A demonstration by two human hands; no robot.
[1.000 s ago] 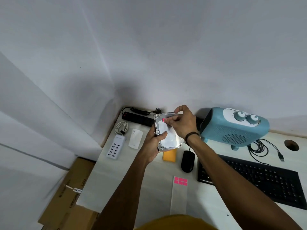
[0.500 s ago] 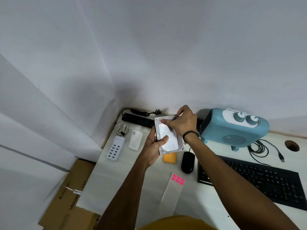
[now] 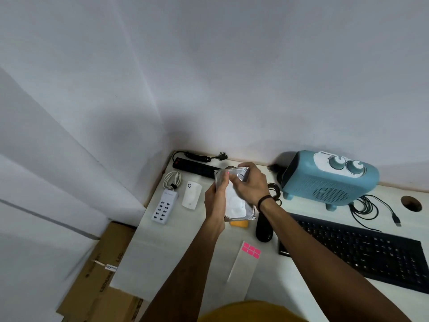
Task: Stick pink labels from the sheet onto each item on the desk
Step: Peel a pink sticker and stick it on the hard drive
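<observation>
I hold a silver hard drive [image 3: 236,206] tilted above the desk. My left hand [image 3: 216,198] grips its left edge, thumb reaching up over the top left corner. A sliver of pink label [image 3: 228,173] shows at that corner beside the thumb. My right hand [image 3: 249,184] rests on the drive's upper part, fingers curled over its top edge. The label sheet [image 3: 243,270], with a few pink labels [image 3: 251,250] left at its far end, lies on the desk near me.
On the white desk [image 3: 176,247] lie a white USB charger hub [image 3: 164,207], a white plug device [image 3: 191,194], a black power strip [image 3: 196,168], an orange object [image 3: 238,223], a black mouse [image 3: 264,228], a black keyboard [image 3: 362,249] and a blue heater [image 3: 329,180]. Cardboard boxes [image 3: 102,280] sit below left.
My left thumb has slid up to the drive's top left corner over the pink label. My right hand has shifted right along the top edge. The view moved slightly.
</observation>
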